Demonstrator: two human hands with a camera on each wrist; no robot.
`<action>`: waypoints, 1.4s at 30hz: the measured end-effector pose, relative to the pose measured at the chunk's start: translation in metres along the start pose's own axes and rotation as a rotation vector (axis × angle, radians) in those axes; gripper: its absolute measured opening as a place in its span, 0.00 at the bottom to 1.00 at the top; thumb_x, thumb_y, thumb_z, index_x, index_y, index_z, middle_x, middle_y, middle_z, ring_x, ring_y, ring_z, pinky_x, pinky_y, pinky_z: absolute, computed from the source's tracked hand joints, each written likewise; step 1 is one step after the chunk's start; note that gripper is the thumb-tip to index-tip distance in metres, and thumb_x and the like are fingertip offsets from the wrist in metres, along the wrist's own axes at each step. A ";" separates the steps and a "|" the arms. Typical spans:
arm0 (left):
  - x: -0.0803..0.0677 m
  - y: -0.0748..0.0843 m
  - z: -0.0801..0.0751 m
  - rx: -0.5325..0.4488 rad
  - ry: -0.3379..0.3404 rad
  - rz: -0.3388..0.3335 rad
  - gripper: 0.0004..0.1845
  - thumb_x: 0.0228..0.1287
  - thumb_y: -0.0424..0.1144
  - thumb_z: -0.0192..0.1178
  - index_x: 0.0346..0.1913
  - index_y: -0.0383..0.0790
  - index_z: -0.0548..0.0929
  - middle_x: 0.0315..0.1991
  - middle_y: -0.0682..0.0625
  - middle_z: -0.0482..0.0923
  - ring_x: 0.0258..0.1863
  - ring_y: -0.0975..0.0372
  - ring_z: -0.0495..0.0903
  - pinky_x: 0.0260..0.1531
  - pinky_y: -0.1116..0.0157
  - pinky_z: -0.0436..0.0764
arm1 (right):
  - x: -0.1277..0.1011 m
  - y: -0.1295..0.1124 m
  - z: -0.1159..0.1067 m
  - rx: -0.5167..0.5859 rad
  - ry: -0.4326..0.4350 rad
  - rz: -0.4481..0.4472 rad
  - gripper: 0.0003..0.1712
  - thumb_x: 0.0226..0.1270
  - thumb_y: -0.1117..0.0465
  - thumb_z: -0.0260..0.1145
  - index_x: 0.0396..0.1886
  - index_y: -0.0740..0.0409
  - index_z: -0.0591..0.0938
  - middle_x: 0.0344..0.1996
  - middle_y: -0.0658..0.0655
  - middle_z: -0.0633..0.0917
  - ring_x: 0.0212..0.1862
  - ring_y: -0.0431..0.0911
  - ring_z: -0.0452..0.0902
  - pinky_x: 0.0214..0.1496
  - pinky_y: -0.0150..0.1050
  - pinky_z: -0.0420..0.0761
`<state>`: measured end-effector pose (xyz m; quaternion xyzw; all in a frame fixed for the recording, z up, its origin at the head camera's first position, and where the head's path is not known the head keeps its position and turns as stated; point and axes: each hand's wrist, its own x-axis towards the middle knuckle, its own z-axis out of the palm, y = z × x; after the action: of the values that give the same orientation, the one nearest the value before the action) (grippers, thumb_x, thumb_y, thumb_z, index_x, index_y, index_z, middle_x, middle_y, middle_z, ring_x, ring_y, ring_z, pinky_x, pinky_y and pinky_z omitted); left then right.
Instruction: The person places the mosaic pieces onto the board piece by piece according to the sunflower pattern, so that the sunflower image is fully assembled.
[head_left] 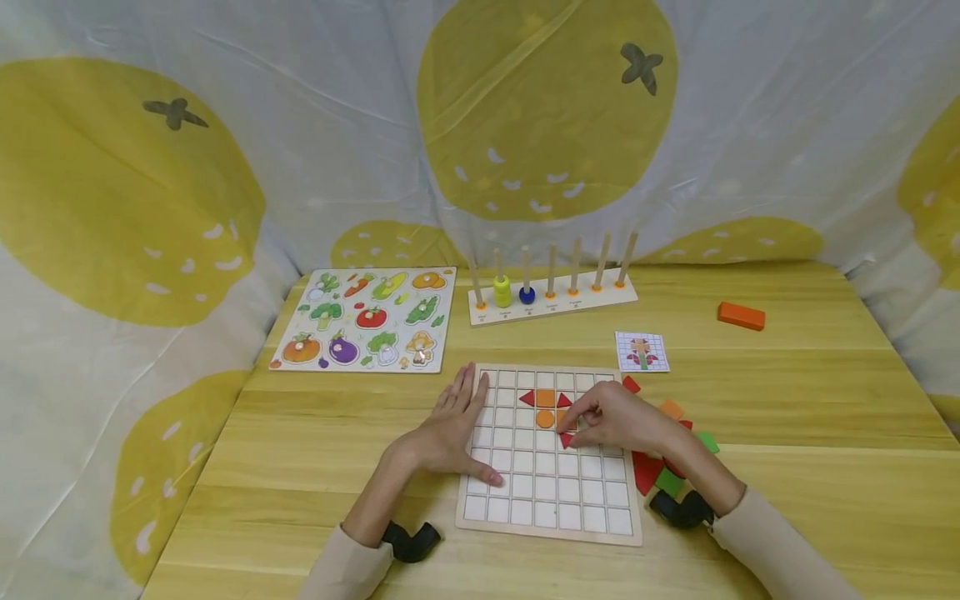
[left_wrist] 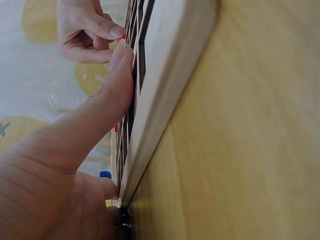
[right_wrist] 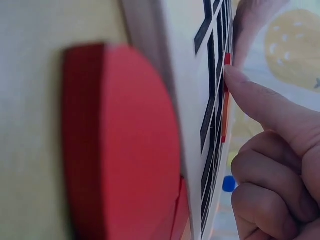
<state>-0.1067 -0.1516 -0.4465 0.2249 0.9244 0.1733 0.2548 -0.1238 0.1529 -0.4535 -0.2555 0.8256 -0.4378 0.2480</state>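
A white wooden grid board lies in front of me on the table. Its upper rows hold two red triangles, an orange square and an orange circle. My left hand rests flat on the board's left edge with straight fingers; its thumb lies along the rim. My right hand has curled fingers and pinches a small red triangle against a cell near the board's middle. Its index finger touches that piece.
Loose red, green and orange pieces lie right of the board; a red rounded one sits by its edge. Behind are a pattern card, a peg counting rack, a vegetable puzzle and an orange block.
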 end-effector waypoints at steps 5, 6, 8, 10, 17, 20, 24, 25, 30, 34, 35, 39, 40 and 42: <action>0.000 0.001 0.000 -0.001 0.005 0.007 0.79 0.45 0.68 0.78 0.84 0.39 0.31 0.83 0.40 0.16 0.84 0.48 0.20 0.84 0.49 0.35 | 0.001 -0.002 0.000 0.014 0.009 0.008 0.07 0.61 0.64 0.78 0.39 0.51 0.94 0.15 0.45 0.67 0.20 0.35 0.55 0.24 0.27 0.58; -0.001 0.001 0.000 -0.002 0.005 0.007 0.79 0.45 0.68 0.78 0.84 0.39 0.31 0.83 0.40 0.16 0.84 0.48 0.20 0.84 0.49 0.35 | 0.001 -0.002 0.000 0.017 0.008 0.008 0.07 0.60 0.64 0.78 0.39 0.51 0.94 0.15 0.45 0.67 0.20 0.35 0.55 0.24 0.26 0.58; -0.001 0.001 0.000 -0.003 0.004 0.002 0.79 0.45 0.68 0.78 0.84 0.39 0.31 0.83 0.40 0.16 0.84 0.48 0.20 0.84 0.49 0.35 | 0.001 -0.001 -0.001 0.024 0.006 0.002 0.07 0.61 0.64 0.78 0.39 0.51 0.94 0.16 0.45 0.68 0.20 0.35 0.56 0.24 0.26 0.58; -0.001 0.001 0.000 -0.004 0.003 -0.003 0.79 0.45 0.68 0.78 0.84 0.39 0.31 0.83 0.40 0.16 0.84 0.49 0.20 0.84 0.49 0.35 | 0.001 0.000 -0.002 0.034 0.005 -0.006 0.08 0.61 0.63 0.78 0.40 0.50 0.94 0.15 0.44 0.66 0.20 0.35 0.54 0.24 0.27 0.58; -0.001 0.002 -0.001 -0.010 0.005 -0.014 0.79 0.45 0.67 0.78 0.84 0.40 0.32 0.83 0.41 0.16 0.84 0.49 0.20 0.84 0.49 0.35 | -0.022 0.010 -0.024 0.006 0.104 0.029 0.12 0.62 0.57 0.78 0.45 0.51 0.93 0.16 0.45 0.61 0.21 0.35 0.53 0.24 0.31 0.57; -0.001 0.002 -0.001 -0.007 0.006 -0.011 0.79 0.45 0.67 0.78 0.84 0.39 0.31 0.83 0.40 0.15 0.84 0.48 0.20 0.84 0.49 0.35 | -0.038 0.017 -0.036 -0.001 0.156 0.076 0.12 0.62 0.56 0.78 0.45 0.52 0.93 0.17 0.45 0.64 0.21 0.35 0.56 0.23 0.30 0.58; 0.000 0.001 -0.001 0.004 0.005 -0.002 0.79 0.46 0.68 0.78 0.84 0.38 0.31 0.83 0.40 0.15 0.84 0.48 0.20 0.84 0.49 0.35 | -0.058 0.029 -0.049 -0.013 0.198 0.110 0.11 0.61 0.57 0.78 0.44 0.52 0.93 0.15 0.44 0.62 0.20 0.34 0.56 0.21 0.30 0.57; 0.001 0.001 -0.001 0.007 0.004 0.000 0.79 0.46 0.68 0.78 0.83 0.38 0.30 0.83 0.39 0.15 0.84 0.48 0.19 0.84 0.48 0.35 | -0.063 0.031 -0.052 -0.016 0.200 0.116 0.11 0.61 0.57 0.78 0.44 0.52 0.93 0.16 0.44 0.61 0.20 0.34 0.56 0.21 0.30 0.57; 0.000 0.002 -0.001 0.011 0.000 0.000 0.79 0.46 0.68 0.77 0.83 0.38 0.30 0.83 0.39 0.15 0.83 0.48 0.19 0.84 0.49 0.35 | -0.081 0.043 -0.061 -0.014 0.189 0.143 0.11 0.62 0.56 0.78 0.44 0.51 0.92 0.18 0.46 0.68 0.22 0.34 0.57 0.21 0.31 0.58; 0.000 0.002 -0.002 0.011 -0.004 0.001 0.79 0.46 0.68 0.77 0.83 0.38 0.30 0.82 0.39 0.15 0.83 0.48 0.19 0.84 0.49 0.35 | -0.090 0.053 -0.063 0.013 0.178 0.159 0.13 0.63 0.57 0.77 0.46 0.54 0.92 0.34 0.53 0.87 0.23 0.35 0.58 0.22 0.32 0.59; 0.000 0.002 -0.002 0.010 -0.003 0.003 0.79 0.47 0.68 0.77 0.83 0.38 0.31 0.83 0.39 0.15 0.83 0.48 0.19 0.84 0.49 0.35 | -0.092 0.055 -0.062 0.022 0.177 0.164 0.13 0.63 0.57 0.77 0.47 0.54 0.92 0.39 0.55 0.89 0.23 0.35 0.58 0.22 0.32 0.59; 0.000 0.001 -0.001 0.014 -0.008 0.003 0.79 0.47 0.68 0.77 0.83 0.38 0.31 0.83 0.39 0.15 0.83 0.48 0.19 0.84 0.49 0.35 | -0.095 0.060 -0.060 0.066 0.171 0.162 0.15 0.63 0.58 0.77 0.48 0.57 0.91 0.45 0.59 0.90 0.22 0.35 0.57 0.21 0.32 0.58; 0.000 0.001 -0.001 0.013 -0.009 0.002 0.79 0.47 0.68 0.77 0.83 0.38 0.31 0.83 0.39 0.15 0.83 0.48 0.19 0.84 0.49 0.35 | -0.095 0.060 -0.059 0.072 0.170 0.156 0.15 0.63 0.58 0.77 0.49 0.57 0.91 0.43 0.59 0.90 0.22 0.35 0.56 0.21 0.32 0.58; -0.001 0.000 -0.001 0.012 -0.010 -0.002 0.79 0.47 0.68 0.77 0.84 0.38 0.31 0.83 0.39 0.15 0.83 0.48 0.20 0.84 0.49 0.35 | -0.093 0.059 -0.057 0.073 0.164 0.146 0.16 0.62 0.58 0.78 0.49 0.57 0.91 0.32 0.54 0.86 0.22 0.35 0.56 0.21 0.32 0.58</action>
<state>-0.1060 -0.1520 -0.4452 0.2262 0.9243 0.1666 0.2583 -0.1023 0.2746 -0.4581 -0.1488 0.8429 -0.4679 0.2201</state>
